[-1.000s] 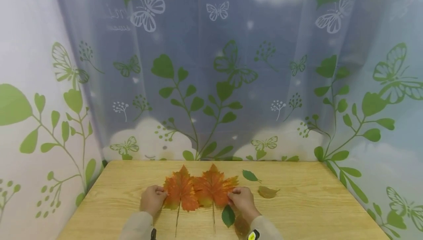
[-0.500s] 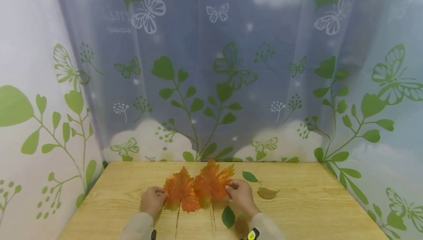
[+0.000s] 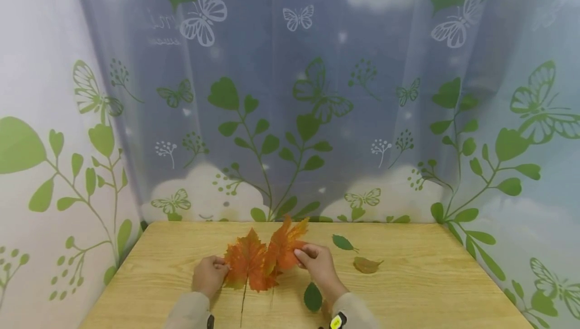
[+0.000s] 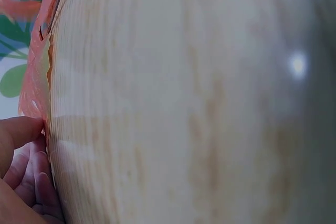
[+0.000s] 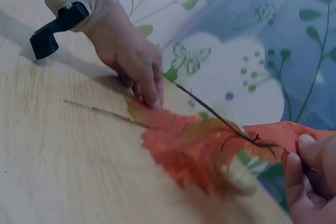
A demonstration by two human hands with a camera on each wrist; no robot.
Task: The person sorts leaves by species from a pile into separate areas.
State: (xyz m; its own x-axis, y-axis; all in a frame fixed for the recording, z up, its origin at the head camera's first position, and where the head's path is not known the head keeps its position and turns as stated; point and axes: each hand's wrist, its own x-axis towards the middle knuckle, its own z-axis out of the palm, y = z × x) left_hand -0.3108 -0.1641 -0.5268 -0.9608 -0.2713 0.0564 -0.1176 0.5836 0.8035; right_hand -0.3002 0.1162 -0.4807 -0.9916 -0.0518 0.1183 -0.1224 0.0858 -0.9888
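Two orange-red maple leaves on thin dark stems are at the middle of the table in the head view. My left hand (image 3: 209, 274) pinches the left edge of the left maple leaf (image 3: 246, 261), which lies close over the wood with its stem towards me. Between thumb and fingers my right hand (image 3: 319, 268) pinches the right edge of the other maple leaf (image 3: 282, 248). That leaf is raised and tilted, overlapping the left one's right side. The right wrist view shows its stem (image 5: 202, 102) lifted off the table, with my right fingers (image 5: 310, 148) at its edge.
A green leaf (image 3: 312, 297) lies below my right hand, and a brown leaf is mostly hidden by the right forearm. Farther right lie a small green leaf (image 3: 343, 242) and a curled brown leaf (image 3: 368, 264). A printed curtain (image 3: 290, 178) hangs behind the wooden table (image 3: 421, 278).
My right hand has lifted the right maple leaf and brought it left, tilting it across the left one. The left hand has stayed in place.
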